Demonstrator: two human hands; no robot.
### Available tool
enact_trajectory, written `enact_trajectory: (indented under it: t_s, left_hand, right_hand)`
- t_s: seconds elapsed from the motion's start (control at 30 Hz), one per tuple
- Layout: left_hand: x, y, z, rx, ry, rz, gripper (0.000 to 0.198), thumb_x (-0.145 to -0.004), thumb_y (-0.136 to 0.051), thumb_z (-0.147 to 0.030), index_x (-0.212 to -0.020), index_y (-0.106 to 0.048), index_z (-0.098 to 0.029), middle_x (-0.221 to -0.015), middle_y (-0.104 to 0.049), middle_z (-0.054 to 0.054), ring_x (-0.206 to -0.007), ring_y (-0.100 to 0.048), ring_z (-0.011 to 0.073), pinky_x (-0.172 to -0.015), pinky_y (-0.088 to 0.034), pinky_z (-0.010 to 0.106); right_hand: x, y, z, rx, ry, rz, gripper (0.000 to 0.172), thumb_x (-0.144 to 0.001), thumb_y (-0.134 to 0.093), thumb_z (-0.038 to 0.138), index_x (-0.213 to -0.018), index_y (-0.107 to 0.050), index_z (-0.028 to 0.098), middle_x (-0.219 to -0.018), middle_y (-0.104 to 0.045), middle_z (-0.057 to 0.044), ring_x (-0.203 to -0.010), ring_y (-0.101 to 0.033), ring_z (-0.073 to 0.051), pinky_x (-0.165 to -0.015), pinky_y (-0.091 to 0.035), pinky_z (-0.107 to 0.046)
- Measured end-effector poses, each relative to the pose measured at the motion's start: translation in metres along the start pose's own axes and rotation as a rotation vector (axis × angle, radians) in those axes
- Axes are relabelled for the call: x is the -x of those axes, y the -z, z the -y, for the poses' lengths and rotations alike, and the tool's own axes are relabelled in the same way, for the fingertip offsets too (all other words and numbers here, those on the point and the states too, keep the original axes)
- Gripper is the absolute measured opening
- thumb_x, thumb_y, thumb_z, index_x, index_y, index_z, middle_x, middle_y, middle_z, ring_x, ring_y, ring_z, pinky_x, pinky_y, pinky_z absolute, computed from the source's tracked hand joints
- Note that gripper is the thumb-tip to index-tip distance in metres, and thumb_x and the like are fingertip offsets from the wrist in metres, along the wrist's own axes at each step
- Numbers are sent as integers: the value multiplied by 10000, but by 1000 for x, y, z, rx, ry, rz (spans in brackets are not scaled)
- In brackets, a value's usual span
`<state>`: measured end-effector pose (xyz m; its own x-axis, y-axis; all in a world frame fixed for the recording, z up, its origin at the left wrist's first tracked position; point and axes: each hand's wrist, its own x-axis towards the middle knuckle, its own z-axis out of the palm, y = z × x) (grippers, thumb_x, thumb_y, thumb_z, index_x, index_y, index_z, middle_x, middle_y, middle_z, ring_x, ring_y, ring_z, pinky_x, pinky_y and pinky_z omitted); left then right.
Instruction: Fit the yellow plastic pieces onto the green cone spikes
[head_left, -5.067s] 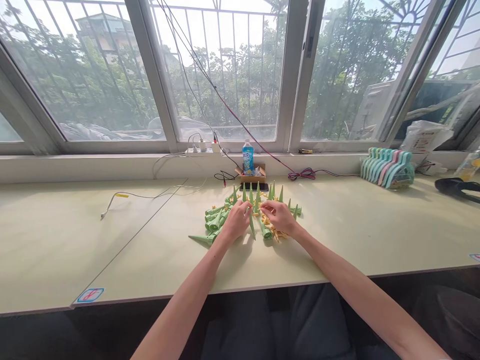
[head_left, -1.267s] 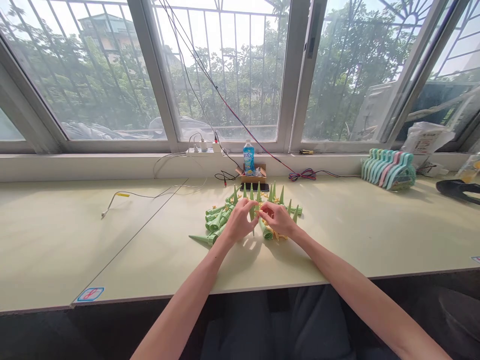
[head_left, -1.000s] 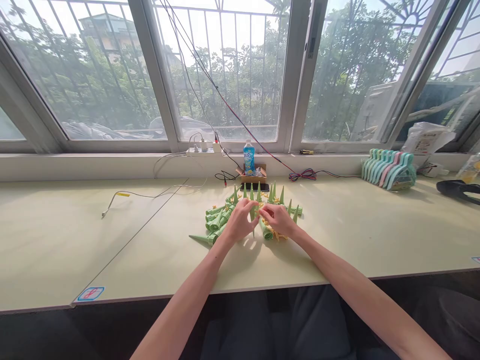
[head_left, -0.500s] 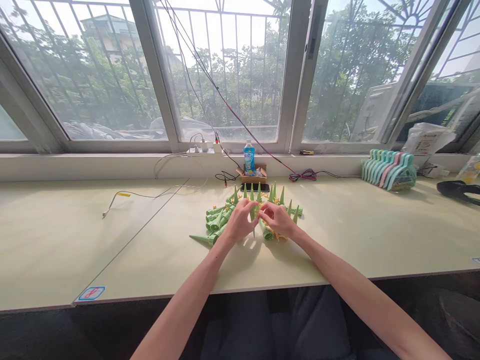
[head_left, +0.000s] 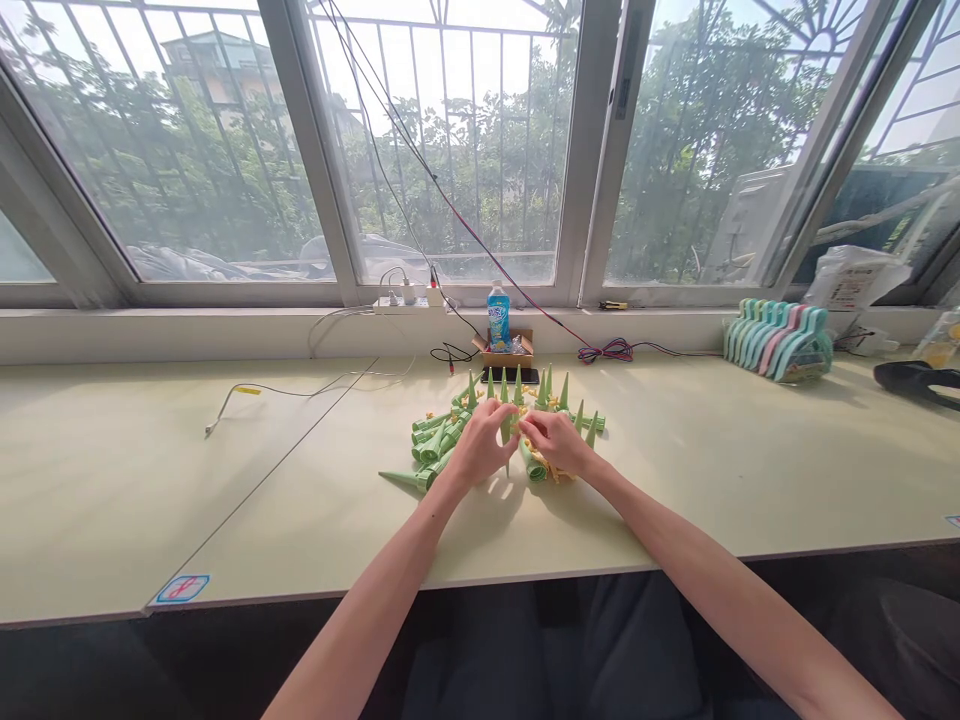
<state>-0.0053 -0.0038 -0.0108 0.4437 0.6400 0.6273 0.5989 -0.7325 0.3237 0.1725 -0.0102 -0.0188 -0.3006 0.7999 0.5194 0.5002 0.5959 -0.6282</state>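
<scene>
My left hand (head_left: 478, 442) is closed around a green plastic spike (head_left: 507, 434), which it holds upright with the point down. My right hand (head_left: 559, 440) is pinched at the spike's upper part, on a small yellow piece (head_left: 518, 420) that the fingers partly cover. Several green spikes (head_left: 435, 442) lie in a pile left of my left hand. Behind both hands, more green cones (head_left: 564, 392) stand point up. Loose yellow pieces (head_left: 559, 472) lie under my right hand, beside a green tube (head_left: 535, 466) with its open end towards me.
Behind the spikes are a dark phone (head_left: 525, 376), a small cardboard box (head_left: 495, 358) and a blue bottle (head_left: 499, 318). A coiled cable (head_left: 607, 350) lies near the sill. Pastel hangers (head_left: 780, 340) stand at the back right. A white cable (head_left: 285, 391) crosses the table (head_left: 315, 500) on the left.
The right hand's fingers have shifted slightly at the top of the spike and are drawn in more. The left hand and the spike have barely moved.
</scene>
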Motion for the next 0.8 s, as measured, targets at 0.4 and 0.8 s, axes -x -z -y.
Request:
enact_trajectory:
  t_s: [0.4, 0.8]
  left_hand:
    - [0, 2, -1, 11, 12, -26, 253, -823, -607, -201, -1076, -592, -212, -972, -576, 59, -917, -567, 208, -770, -504, 343]
    - [-1, 1, -1, 0, 8, -26, 233, -833, -596, -198, -1066, -590, -199, -955, -561, 61, -914, -557, 207, -772, -496, 330]
  right_hand:
    - [1, 1, 3, -35, -44, -9, 299, -946, -453, 413, -795, -573, 184, -533, -533, 29, -481, -451, -120, -531, -345, -256]
    - [2, 0, 0, -38, -23, -7, 219, -919, -488, 379, -852, -564, 184, -526, -495, 49, -470, -412, -111, -513, -313, -250]
